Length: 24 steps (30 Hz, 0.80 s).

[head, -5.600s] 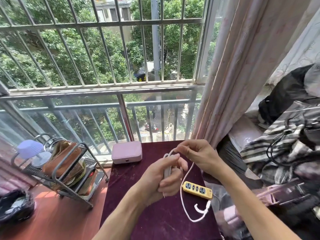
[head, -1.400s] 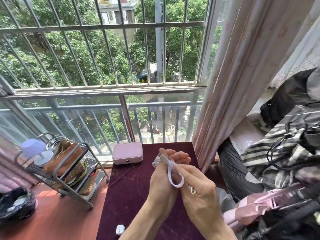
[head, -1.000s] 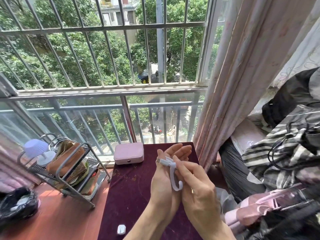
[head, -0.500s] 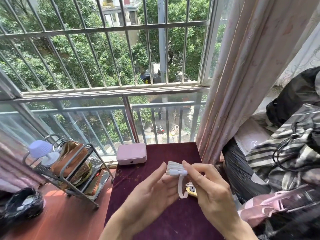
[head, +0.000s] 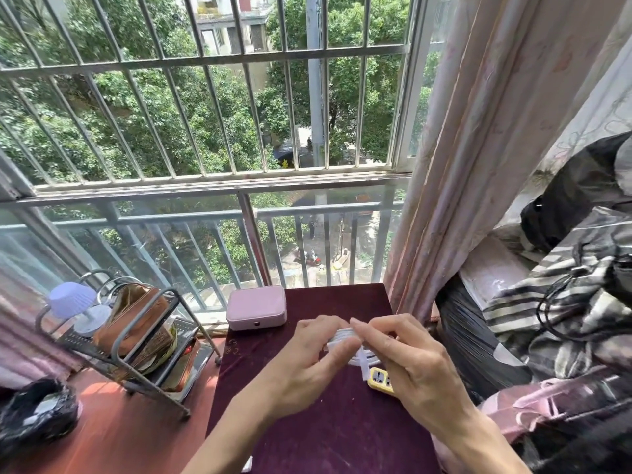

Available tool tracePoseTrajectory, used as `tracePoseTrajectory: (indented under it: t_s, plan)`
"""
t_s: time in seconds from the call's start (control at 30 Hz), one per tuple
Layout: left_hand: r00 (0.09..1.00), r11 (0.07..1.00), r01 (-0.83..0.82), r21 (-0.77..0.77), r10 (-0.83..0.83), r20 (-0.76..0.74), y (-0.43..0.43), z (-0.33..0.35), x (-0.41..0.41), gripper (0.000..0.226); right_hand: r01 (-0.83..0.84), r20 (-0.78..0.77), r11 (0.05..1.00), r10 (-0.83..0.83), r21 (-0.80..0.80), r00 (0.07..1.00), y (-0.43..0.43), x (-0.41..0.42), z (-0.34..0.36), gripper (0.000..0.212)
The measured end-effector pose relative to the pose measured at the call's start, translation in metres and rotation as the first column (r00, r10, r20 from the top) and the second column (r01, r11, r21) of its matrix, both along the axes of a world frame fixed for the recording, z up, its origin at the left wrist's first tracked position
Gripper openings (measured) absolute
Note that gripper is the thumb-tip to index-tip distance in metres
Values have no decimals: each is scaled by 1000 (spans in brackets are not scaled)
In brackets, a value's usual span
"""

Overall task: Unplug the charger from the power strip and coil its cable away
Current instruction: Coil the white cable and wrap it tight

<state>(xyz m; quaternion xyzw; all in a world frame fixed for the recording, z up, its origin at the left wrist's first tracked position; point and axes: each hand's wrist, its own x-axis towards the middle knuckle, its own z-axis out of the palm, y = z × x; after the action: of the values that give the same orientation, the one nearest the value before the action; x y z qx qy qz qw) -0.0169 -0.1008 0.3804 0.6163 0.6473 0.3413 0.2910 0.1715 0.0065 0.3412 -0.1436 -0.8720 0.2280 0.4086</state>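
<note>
The white charger cable [head: 345,336] is wound into a small flat coil, held between both hands above the dark red table [head: 307,422]. My left hand [head: 307,360] grips the coil from the left with thumb and fingers. My right hand [head: 407,364] pinches its right side, where a short loose loop and the cable's end hang down. The yellow power strip [head: 378,379] lies on the table just under my right hand, mostly hidden by it. A small white piece, possibly the charger block [head: 247,464], shows at the table's near edge beside my left forearm.
A pink case [head: 256,307] sits at the table's far left corner by the barred window. A metal rack [head: 136,340] with a brown pouch and a lilac lamp [head: 73,302] stands left. Curtain [head: 478,165] and piled clothes [head: 564,302] crowd the right.
The cable went from a long loose strand to a tight coil. Both hands have lowered and drawn closer over the table; the hanging loop is shorter than half a second ago.
</note>
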Motion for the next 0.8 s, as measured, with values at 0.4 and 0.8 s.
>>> tracePoseTrajectory:
  t_s: [0.4,0.8]
  plan:
    - [944,1000,3,-2,-3,329,10,0,1,51,37,-48,998,-39,-48,998,0,-3,-10,65]
    - [943,997,-52,-51,66,327,11,6,2,65,164,-50,976,-159,143,986,-11,-7,-8,6]
